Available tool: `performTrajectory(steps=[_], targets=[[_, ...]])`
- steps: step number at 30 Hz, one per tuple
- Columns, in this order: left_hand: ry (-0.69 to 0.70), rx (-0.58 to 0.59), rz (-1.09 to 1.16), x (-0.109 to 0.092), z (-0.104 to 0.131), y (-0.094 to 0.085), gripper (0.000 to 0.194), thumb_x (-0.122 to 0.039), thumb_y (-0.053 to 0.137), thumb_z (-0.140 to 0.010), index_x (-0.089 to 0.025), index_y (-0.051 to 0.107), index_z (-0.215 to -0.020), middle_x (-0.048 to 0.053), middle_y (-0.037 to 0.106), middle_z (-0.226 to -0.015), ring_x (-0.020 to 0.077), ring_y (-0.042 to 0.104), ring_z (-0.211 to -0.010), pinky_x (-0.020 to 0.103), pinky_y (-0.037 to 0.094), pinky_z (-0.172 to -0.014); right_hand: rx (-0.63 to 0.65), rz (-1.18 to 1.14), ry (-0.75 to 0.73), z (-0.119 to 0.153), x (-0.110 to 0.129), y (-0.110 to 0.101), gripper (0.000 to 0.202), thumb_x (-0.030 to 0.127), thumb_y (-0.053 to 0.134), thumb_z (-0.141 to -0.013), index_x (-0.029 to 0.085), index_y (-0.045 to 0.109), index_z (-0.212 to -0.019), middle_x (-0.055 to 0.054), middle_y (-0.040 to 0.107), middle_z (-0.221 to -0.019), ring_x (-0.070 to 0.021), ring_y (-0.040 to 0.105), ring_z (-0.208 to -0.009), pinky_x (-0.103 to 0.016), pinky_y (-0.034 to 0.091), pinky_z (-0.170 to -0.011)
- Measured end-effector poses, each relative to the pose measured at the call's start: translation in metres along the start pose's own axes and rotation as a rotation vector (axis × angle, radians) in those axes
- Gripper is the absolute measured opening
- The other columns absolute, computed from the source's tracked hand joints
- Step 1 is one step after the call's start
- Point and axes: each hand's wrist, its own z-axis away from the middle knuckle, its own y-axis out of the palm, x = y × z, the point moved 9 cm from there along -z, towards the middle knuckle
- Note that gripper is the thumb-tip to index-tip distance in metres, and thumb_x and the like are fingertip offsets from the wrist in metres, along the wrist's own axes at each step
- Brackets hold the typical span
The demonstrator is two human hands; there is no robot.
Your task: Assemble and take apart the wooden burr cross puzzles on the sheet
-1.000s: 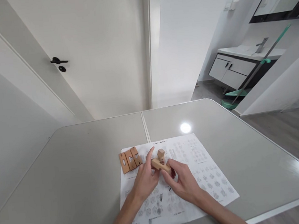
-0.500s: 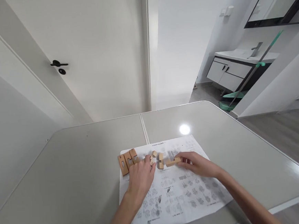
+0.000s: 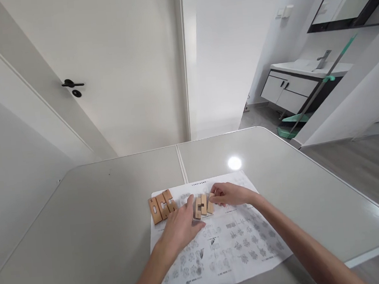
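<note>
Brown plates (image 3: pixel 163 211) lined up, ten o'clock on paper (image 3: pixel 225 257). Pale blocks (image 3: pixel 203 198) at twelve: two laid side by side, third unreleased, right hand (image 3: pixel 228 193) fingers grasping its end. Left hand (image 3: pixel 179 227) fingers spread, empty.

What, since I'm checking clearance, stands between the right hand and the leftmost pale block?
The rightmost pale block, touched by the right hand, then the middle pale block, both right of the leftmost pale block.

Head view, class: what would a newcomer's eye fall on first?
Probably the pale wooden blocks, side by side between left hand and right hand on the printed sheet. Then three darker wooden pieces at its far left corner. Beyond, a black handle stands out on the pale door.
</note>
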Motion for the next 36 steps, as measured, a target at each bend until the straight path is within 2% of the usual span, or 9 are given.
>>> performTrajectory(steps=[4,7,10,12,16,23,31,34,36], targets=[[0.063,-0.054,0.101,0.002,-0.004,0.001,0.071,-0.032,0.064,-0.087,-0.023,0.039,-0.152,0.006,0.073,-0.088,0.0285,0.071,-0.075,0.03,0.041,-0.06,-0.092,0.02,-0.06,0.004,0.007,0.009,0.031,0.042,0.057,-0.099,0.021,0.057,-0.122,0.001,0.068,-0.076,-0.0188,0.065,-0.072,-0.029,0.048,-0.06],[0.073,-0.104,0.154,0.009,-0.004,0.002,0.066,-0.031,0.06,-0.09,-0.025,0.039,-0.153,0.004,0.072,-0.091,0.0243,0.069,-0.071,0.03,0.043,-0.062,-0.17,0.044,-0.117,0.012,0.014,0.017,0.05,0.045,0.064,-0.095,0.023,0.051,-0.137,-0.009,0.066,-0.115,-0.0164,0.066,-0.075,-0.031,0.055,-0.065],[0.096,-0.121,0.21,0.015,0.004,0.005,0.067,-0.03,0.056,-0.092,-0.027,0.033,-0.156,0.003,0.07,-0.104,0.0185,0.065,-0.067,0.028,0.045,-0.062,-0.221,0.133,-0.175,0.016,0.027,0.028,0.083,0.045,0.081,-0.082,0.03,0.038,-0.151,-0.014,0.041,-0.149,-0.0122,0.064,-0.07,-0.033,0.057,-0.064],[0.121,-0.135,0.233,0.021,0.014,0.006,0.066,-0.03,0.055,-0.093,-0.029,0.033,-0.155,0.002,0.069,-0.105,0.0165,0.062,-0.066,0.027,0.046,-0.062,-0.234,0.239,-0.2,0.014,0.037,0.036,0.09,0.042,0.086,-0.077,0.033,0.037,-0.151,-0.012,0.039,-0.15,-0.0146,0.067,-0.073,-0.034,0.058,-0.066],[0.124,-0.183,0.288,0.04,0.036,0.007,0.052,-0.031,0.052,-0.096,-0.029,0.044,-0.146,-0.001,0.068,-0.095,0.0139,0.059,-0.063,0.026,0.049,-0.064,-0.252,0.363,-0.214,0.0,0.051,0.043,0.065,0.039,0.082,-0.082,0.026,0.052,-0.138,-0.011,0.053,-0.137,-0.0226,0.07,-0.086,-0.036,0.058,-0.07],[0.106,-0.264,0.381,0.067,0.053,0.019,0.031,-0.035,0.051,-0.099,-0.026,0.06,-0.128,-0.002,0.065,-0.085,0.0136,0.058,-0.066,0.026,0.051,-0.07,-0.237,0.426,-0.324,-0.032,0.072,0.039,0.06,0.035,0.081,-0.081,0.022,0.056,-0.134,-0.012,0.058,-0.132,-0.0233,0.07,-0.086,-0.038,0.056,-0.075],[0.119,-0.275,0.376,0.065,0.056,0.017,0.028,-0.033,0.051,-0.098,-0.027,0.066,-0.121,-0.001,0.066,-0.082,0.0143,0.061,-0.068,0.025,0.051,-0.066,-0.066,0.522,-0.424,-0.07,0.097,0.053,0.065,0.037,0.079,-0.081,0.024,0.056,-0.14,-0.012,0.059,-0.136,-0.0258,0.07,-0.088,-0.036,0.055,-0.071],[0.144,-0.287,0.36,0.062,0.058,0.016,0.027,-0.032,0.05,-0.099,-0.026,0.067,-0.119,0.0,0.066,-0.082,0.0146,0.06,-0.069,0.025,0.051,-0.066,-0.051,0.51,-0.434,-0.067,0.099,0.053,0.076,0.033,0.079,-0.082,0.028,0.046,-0.15,-0.012,0.05,-0.149,-0.0234,0.07,-0.086,-0.036,0.057,-0.071],[0.164,-0.297,0.352,0.061,0.061,0.015,0.026,-0.033,0.05,-0.099,-0.026,0.068,-0.117,0.0,0.066,-0.082,0.0149,0.06,-0.069,0.025,0.05,-0.067,-0.082,0.44,-0.425,-0.053,0.095,0.047,0.082,0.031,0.078,-0.084,0.033,0.038,-0.155,-0.011,0.042,-0.157,-0.0195,0.07,-0.083,-0.036,0.058,-0.071]])
